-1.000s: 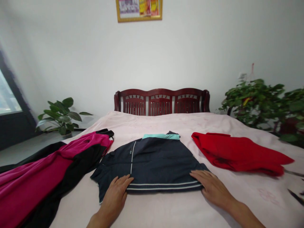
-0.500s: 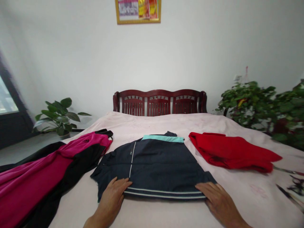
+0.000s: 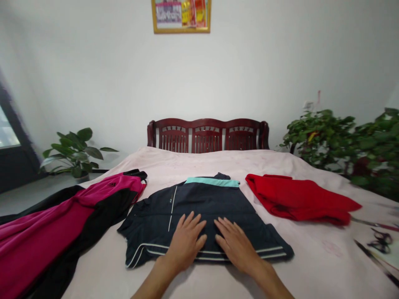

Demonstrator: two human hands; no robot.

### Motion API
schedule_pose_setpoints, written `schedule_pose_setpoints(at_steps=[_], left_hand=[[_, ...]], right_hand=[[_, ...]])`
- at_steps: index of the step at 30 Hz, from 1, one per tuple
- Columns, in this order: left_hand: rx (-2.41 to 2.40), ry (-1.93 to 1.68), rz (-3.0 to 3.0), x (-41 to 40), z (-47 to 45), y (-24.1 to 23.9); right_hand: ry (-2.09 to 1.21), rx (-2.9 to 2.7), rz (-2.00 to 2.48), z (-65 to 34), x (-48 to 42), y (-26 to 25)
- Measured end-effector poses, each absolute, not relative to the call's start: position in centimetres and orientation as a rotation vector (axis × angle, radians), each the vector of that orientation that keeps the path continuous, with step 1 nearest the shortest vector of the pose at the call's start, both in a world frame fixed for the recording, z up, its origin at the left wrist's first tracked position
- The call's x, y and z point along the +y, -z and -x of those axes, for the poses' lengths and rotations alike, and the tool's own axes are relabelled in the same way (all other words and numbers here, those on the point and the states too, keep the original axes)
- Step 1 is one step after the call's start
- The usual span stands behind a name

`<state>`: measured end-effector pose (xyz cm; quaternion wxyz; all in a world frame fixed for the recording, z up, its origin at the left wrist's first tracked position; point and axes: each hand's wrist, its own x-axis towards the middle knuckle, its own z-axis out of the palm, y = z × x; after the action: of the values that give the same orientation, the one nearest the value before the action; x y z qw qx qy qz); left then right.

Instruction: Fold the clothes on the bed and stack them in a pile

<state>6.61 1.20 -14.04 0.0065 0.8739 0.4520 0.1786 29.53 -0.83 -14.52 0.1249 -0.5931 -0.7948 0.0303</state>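
Note:
A dark navy jacket (image 3: 202, 207) with white piping and a teal collar lies folded flat on the pink bed sheet (image 3: 311, 257). My left hand (image 3: 186, 241) and my right hand (image 3: 235, 243) rest side by side on its near middle, palms down, fingers stretched out and slightly spread. Neither hand holds anything. The jacket's lower hem with its white stripes sits just under my wrists.
A magenta and black garment (image 3: 62, 224) sprawls at the left. A red garment (image 3: 299, 199) lies at the right. A dark wooden headboard (image 3: 207, 135) stands at the far end, with potted plants at the left (image 3: 76, 151) and right (image 3: 336, 137). Dark cords (image 3: 378, 245) lie at the right edge.
Both hands moved inward from the jacket's outer lower corners to its middle and now lie flat side by side. The jacket's hem has spread a little wider.

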Motion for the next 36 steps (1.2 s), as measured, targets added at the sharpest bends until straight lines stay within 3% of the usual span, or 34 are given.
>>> schedule_pose_setpoints(at_steps=[6, 12, 31, 36], left_hand=[[1.498, -0.387, -2.753, 2.3, -6.3, 17.5], [1.641, -0.299, -2.762, 1.5, -3.2, 17.5], [1.761, -0.217, -2.494, 1.0, -0.6, 17.0], [1.621, -0.350, -2.276, 3.9, 0.7, 14.8]], right_hand=[[0.168, -2.292, 1.927, -33.7, 0.2, 17.8], [0.496, -1.954, 2.272, -39.3, -0.9, 18.6], [0.402, -1.896, 2.340, -39.4, -0.9, 18.8], [0.098, -1.974, 2.356, -40.4, 0.1, 16.6]])
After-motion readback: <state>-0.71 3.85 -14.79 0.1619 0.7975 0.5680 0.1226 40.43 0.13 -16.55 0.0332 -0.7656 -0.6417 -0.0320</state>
